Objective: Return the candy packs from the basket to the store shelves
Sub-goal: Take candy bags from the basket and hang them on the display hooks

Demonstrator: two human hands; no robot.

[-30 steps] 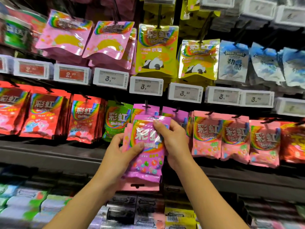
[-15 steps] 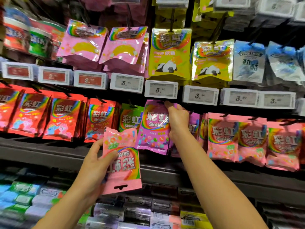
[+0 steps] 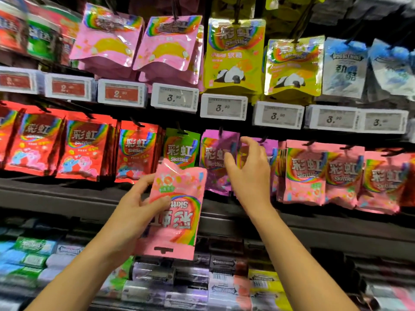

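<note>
My left hand (image 3: 137,209) grips a pink Skittles pack (image 3: 177,212) held upside down, its hang hole at the bottom, in front of the middle shelf row. A purple Skittles pack (image 3: 216,160) hangs on its peg just right of the green pack (image 3: 180,149). In front of that purple pack hovers my right hand (image 3: 249,171), fingers spread and holding nothing. More pink Skittles packs (image 3: 305,173) hang to the right of it. No basket is in view.
Red Skittles packs (image 3: 83,147) fill the middle row at left. Above the price tags (image 3: 223,106) hang pink pouches (image 3: 166,43), yellow panda pouches (image 3: 234,55) and blue-white gum bags (image 3: 343,66). Gum boxes (image 3: 186,279) line the lower shelf under a dark shelf edge (image 3: 56,198).
My right hand hung the purple pack on its peg and let go, fingers now spread. The pink pack stayed in my left hand, upside down, and rose a little toward the shelf.
</note>
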